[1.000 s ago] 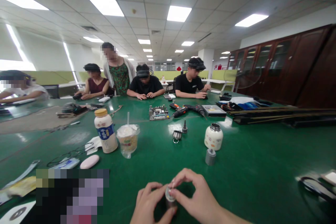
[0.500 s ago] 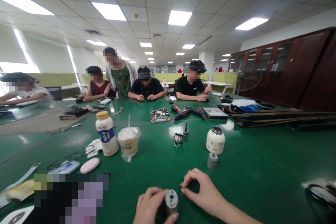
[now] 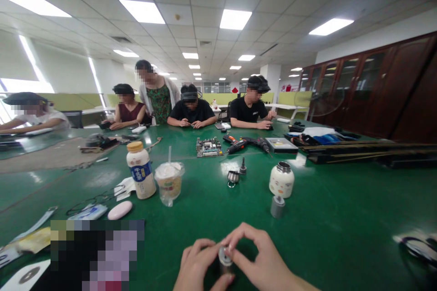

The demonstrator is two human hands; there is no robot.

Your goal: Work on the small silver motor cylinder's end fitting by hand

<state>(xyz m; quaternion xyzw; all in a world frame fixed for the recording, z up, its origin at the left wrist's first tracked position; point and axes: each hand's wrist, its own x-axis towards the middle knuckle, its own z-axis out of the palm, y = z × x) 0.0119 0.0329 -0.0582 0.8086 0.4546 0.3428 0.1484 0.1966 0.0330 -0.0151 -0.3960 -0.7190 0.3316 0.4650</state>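
Note:
A small grey metal cylinder (image 3: 226, 261) with a hole in its top face stands upright near the bottom of the view. My left hand (image 3: 198, 266) is wrapped round its side, thumb in front and fingers behind. Over the top face, my right hand (image 3: 257, 254) pinches with thumb and index finger at the rim. Whatever sits between those fingertips is too small or hidden to make out. A similar grey cylinder (image 3: 277, 207) stands farther off to the right, in front of a cream flask (image 3: 282, 181) with faces drawn on it.
On the green table (image 3: 327, 236) stand a milk tea bottle (image 3: 141, 173) and a lidded cup (image 3: 169, 184). A steel flask lid (image 3: 233, 177), a circuit board (image 3: 209, 147) and power drills (image 3: 237, 145) lie farther back. Several people sit or stand across the table.
My right hand has moved left onto the top of the cylinder; before, it was apart from it. My left hand keeps its hold. The view has shifted slightly.

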